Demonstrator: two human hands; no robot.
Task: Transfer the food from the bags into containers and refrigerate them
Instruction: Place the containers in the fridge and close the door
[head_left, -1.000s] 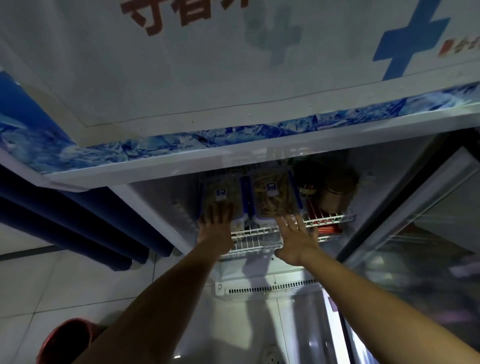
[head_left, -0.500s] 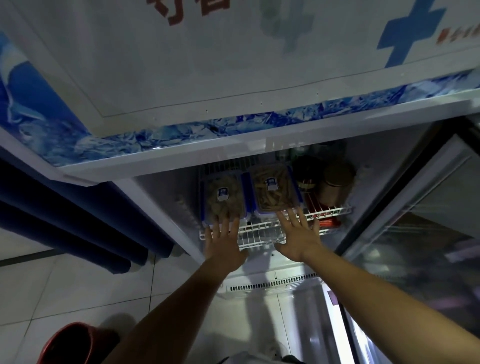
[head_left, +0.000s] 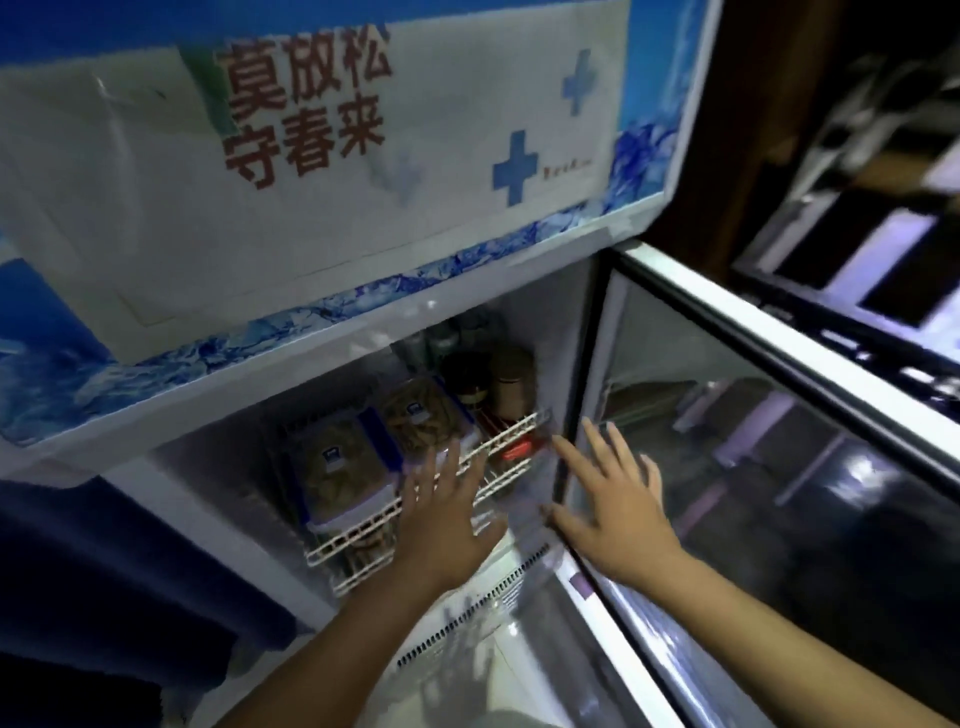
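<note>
- Containers of food sit side by side on the white wire shelf (head_left: 511, 434) inside the open fridge: left container (head_left: 337, 475) and right container (head_left: 421, 415), both with blue-edged lids.
- Left hand (head_left: 441, 525) hovers in front of the shelf edge, fingers spread, its grip released and empty.
- Right hand (head_left: 613, 506) lies flat against the glass door (head_left: 779, 467), grip released, holding nothing.
- Dark jars (head_left: 488, 379) stand just right of the containers.

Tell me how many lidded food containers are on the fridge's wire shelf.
2, side by side: left container nearer the front, right container beside the jars. More could be hidden behind.
</note>
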